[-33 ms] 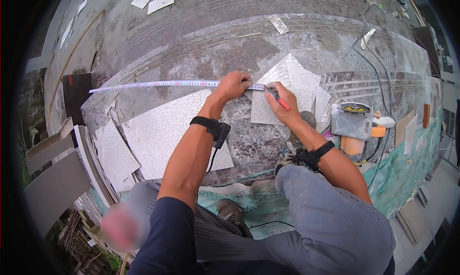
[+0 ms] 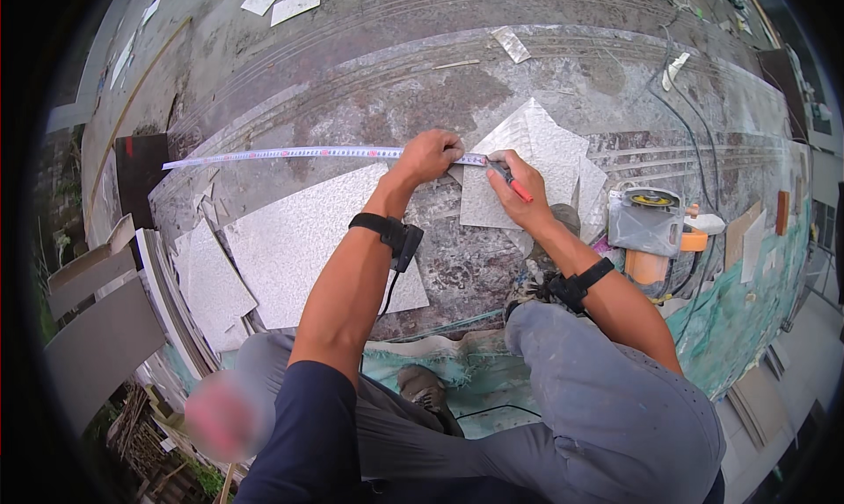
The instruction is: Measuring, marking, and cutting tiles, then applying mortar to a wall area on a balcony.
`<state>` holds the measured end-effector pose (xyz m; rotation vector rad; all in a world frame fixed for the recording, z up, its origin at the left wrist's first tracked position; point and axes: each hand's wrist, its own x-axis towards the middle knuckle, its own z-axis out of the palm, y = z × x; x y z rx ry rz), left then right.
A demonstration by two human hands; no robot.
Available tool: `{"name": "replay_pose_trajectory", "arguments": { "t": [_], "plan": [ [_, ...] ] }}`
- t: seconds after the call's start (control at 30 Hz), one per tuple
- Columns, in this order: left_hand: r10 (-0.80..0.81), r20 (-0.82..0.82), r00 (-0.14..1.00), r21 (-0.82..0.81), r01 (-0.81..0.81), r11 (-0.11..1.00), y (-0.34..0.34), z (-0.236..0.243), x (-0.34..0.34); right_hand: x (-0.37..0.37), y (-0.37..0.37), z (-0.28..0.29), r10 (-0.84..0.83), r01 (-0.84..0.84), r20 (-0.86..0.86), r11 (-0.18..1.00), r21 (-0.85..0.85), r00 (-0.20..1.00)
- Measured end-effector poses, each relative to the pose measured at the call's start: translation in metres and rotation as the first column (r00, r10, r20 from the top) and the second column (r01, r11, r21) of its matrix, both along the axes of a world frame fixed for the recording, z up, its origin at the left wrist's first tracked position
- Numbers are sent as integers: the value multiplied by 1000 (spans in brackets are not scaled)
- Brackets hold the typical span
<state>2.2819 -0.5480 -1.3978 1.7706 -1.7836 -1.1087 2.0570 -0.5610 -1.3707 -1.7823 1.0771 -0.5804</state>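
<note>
My left hand [image 2: 432, 156] pinches a long white measuring tape [image 2: 316, 152], stretched leftward to the dark board at the left edge of the work surface. Just right of it, my right hand [image 2: 522, 184] grips a marker-like tool [image 2: 515, 188] with a red end, held at the tape over some overlapping white textured sheets [image 2: 492, 205]. A larger white sheet [image 2: 290, 249] lies below the tape on the left, beside narrower offcuts [image 2: 211, 284].
A power tool [image 2: 642, 227] with a metal base, yellow disc and orange part sits at right among cables [image 2: 703, 144]. Stacked boards [image 2: 105, 346] are at left, green netting [image 2: 730, 328] at lower right, scattered offcuts [image 2: 294, 3] farther back. My shoes and knees are below my hands.
</note>
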Motion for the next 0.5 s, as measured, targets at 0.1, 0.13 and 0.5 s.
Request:
{"name": "replay_pose_trajectory", "arguments": {
  "t": [0.1, 0.13, 0.5],
  "plan": [
    [0, 3, 1000, 6, 0, 1000, -1, 1, -1, -1, 0, 2, 0, 0, -1, 1000, 8, 1000],
    [4, 9, 1000, 20, -4, 1000, -1, 0, -1, -1, -1, 2, -1, 1, -3, 1000, 14, 1000],
    [48, -23, 999, 79, -46, 996, -2, 0, -3, -3, 0, 2, 10, -10, -8, 1000, 13, 1000]
  ]
}}
